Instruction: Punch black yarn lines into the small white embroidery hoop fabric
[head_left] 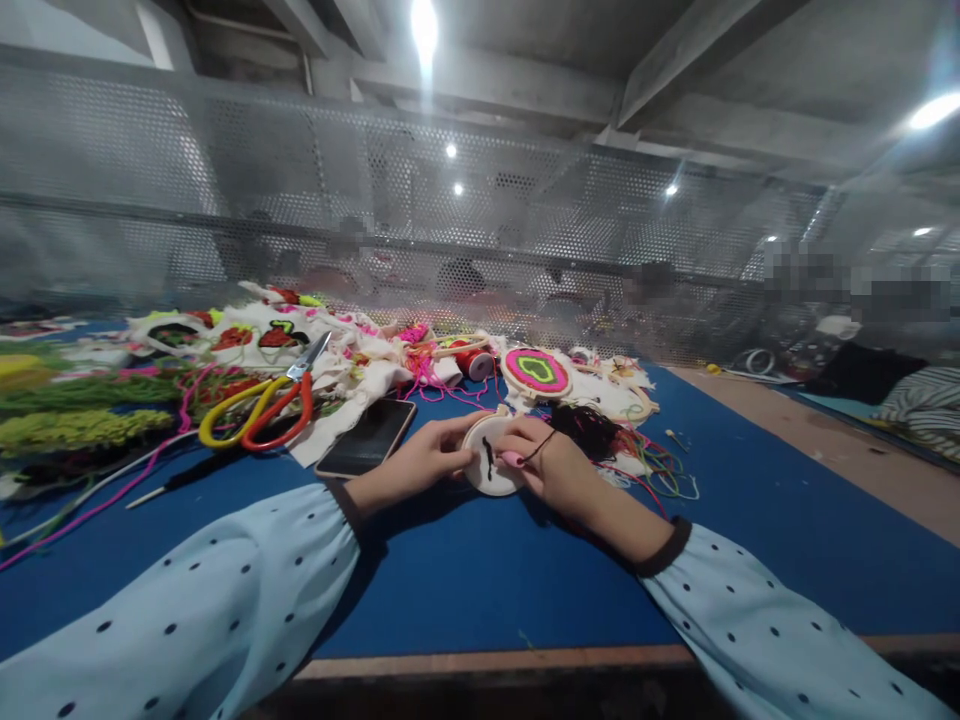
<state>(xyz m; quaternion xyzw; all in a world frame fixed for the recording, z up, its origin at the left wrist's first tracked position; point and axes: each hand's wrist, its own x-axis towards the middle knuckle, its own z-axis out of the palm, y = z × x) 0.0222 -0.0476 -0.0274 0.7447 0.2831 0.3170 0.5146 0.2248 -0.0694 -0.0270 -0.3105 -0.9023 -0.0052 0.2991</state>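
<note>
My left hand (431,455) grips the left rim of a small round embroidery hoop (486,478), fingers behind and thumb in front. White cloth is stretched in the hoop, with a short dark line of stitches near its middle. My right hand (541,460) is closed in a pinch over the right side of the hoop. A dark thread runs across its fingers, and a small pink spot shows at the fingertips. What the pinch holds is too small to make out. Just behind this hand lies a tangle of black yarn (589,432).
Scissors (277,408) with yellow and orange handles and a phone (367,438) lie left. Behind are embroidered cloths (262,335), a red spool (478,365) and a hoop with a pink-green heart (538,372). Green yarn bundles (90,430) lie far left. A perforated screen (480,240) stands behind the blue tabletop (480,600).
</note>
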